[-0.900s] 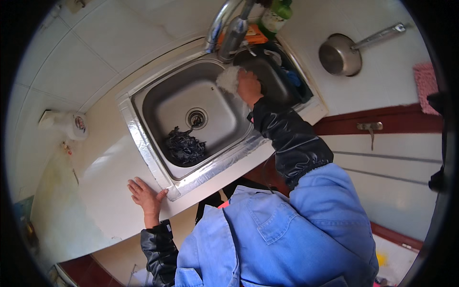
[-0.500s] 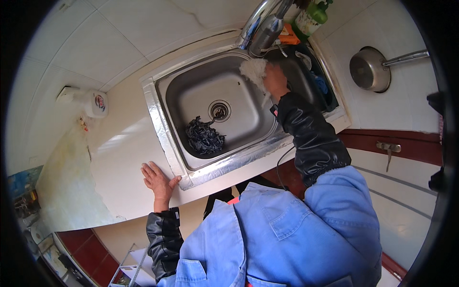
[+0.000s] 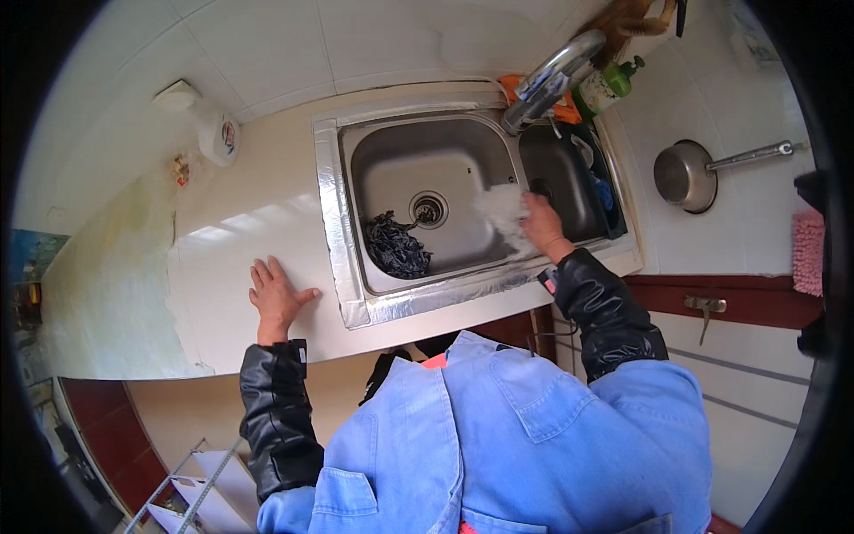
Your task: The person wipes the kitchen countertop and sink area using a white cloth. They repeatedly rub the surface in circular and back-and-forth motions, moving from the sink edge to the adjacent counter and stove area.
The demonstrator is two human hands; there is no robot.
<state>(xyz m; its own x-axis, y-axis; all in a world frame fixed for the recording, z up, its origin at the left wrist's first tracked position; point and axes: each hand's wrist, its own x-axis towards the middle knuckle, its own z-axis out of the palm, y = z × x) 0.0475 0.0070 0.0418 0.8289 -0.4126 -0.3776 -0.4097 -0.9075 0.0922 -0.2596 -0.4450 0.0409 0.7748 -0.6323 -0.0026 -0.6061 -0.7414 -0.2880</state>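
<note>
My right hand [image 3: 544, 224] is closed on a white, fluffy-looking cloth [image 3: 503, 212], blurred by motion. It is over the divider between the two bowls of the steel sink [image 3: 463, 169], towards the front rim. My left hand [image 3: 277, 296] rests flat on the pale counter [image 3: 240, 267], left of the sink, fingers spread and holding nothing. A bunched dark cloth-like heap [image 3: 397, 246] lies in the large bowl beside the drain [image 3: 429, 210].
Behind the divider stands a chrome tap [image 3: 556, 76]. A green pump bottle [image 3: 608, 89] and an orange packet [image 3: 562, 109] are at the back right. A steel saucepan [image 3: 685, 176] hangs on the right wall. A white bottle [image 3: 218, 135] stands at the counter's back left.
My right hand has drawn the white cloth from near the tap towards the sink's front rim. My left hand lies slightly farther from the sink's edge. The whole view has shifted.
</note>
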